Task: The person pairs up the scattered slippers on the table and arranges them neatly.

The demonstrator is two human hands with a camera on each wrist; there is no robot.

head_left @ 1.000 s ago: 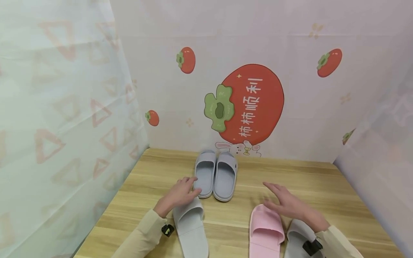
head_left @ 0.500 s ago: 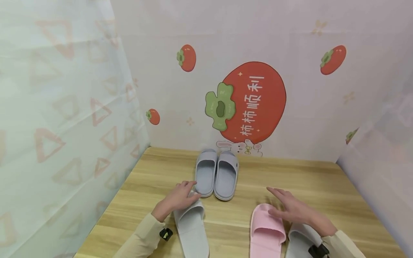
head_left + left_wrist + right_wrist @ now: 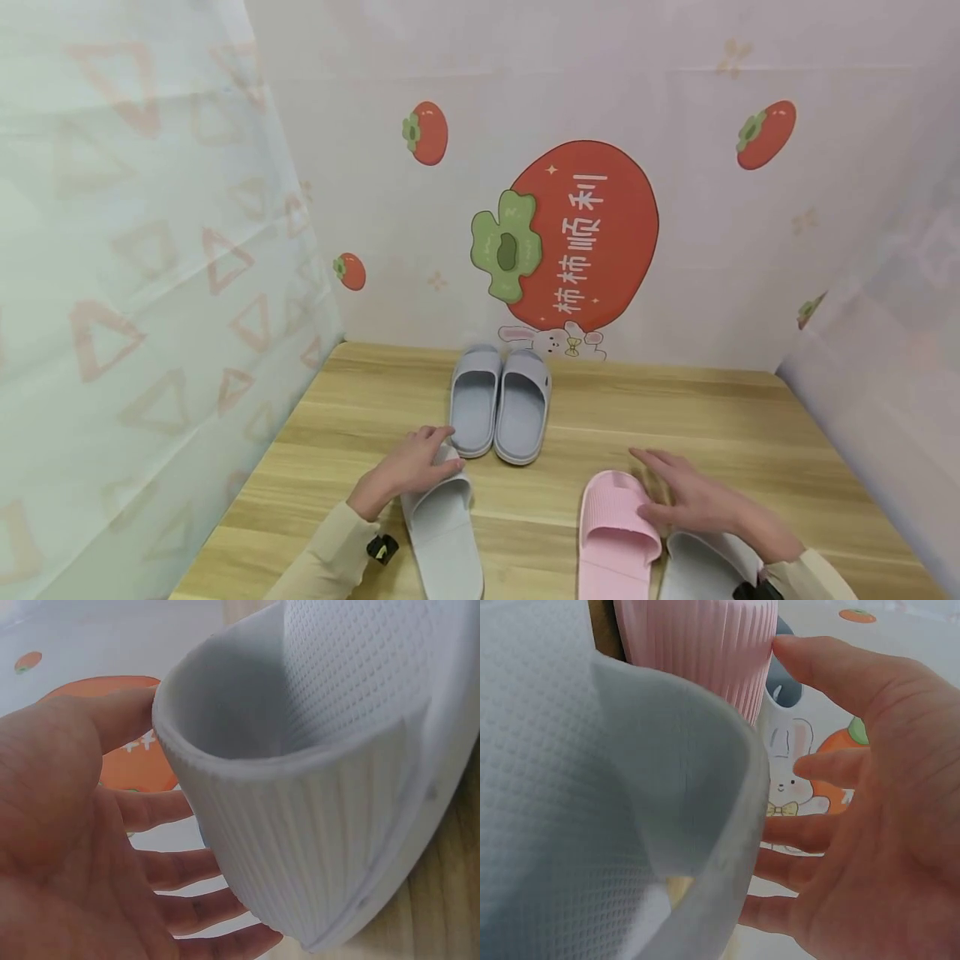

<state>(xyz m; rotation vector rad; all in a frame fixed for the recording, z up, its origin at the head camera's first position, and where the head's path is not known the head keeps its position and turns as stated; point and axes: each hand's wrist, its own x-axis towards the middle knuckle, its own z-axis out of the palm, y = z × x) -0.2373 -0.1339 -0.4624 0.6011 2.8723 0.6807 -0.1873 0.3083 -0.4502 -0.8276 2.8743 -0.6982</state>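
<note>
My left hand (image 3: 405, 471) hovers at the toe end of a light grey slipper (image 3: 446, 542) on the left. In the left wrist view its fingers and thumb spread alongside the ribbed strap (image 3: 285, 825), loosely extended. Over on the right, my right hand (image 3: 697, 500) is above a second light grey slipper (image 3: 701, 571), thumb towards the pink slipper (image 3: 617, 517) beside it. The right wrist view has those fingers relaxed and spread past the grey slipper's strap (image 3: 712, 757), the thumb tip overlapping the pink ribbed strap (image 3: 705, 652).
A pair of blue-grey slippers, the left one (image 3: 474, 408) and the right one (image 3: 522, 417), stands side by side near the back wall. Wood-grain flooring (image 3: 555, 542) lies under everything. Printed cloth walls (image 3: 675, 167) close off the back and both sides.
My right hand has moved right and nearer to me, from by the pink slipper's toe to over the right grey slipper. The left hand has shifted slightly down. The slippers stay put.
</note>
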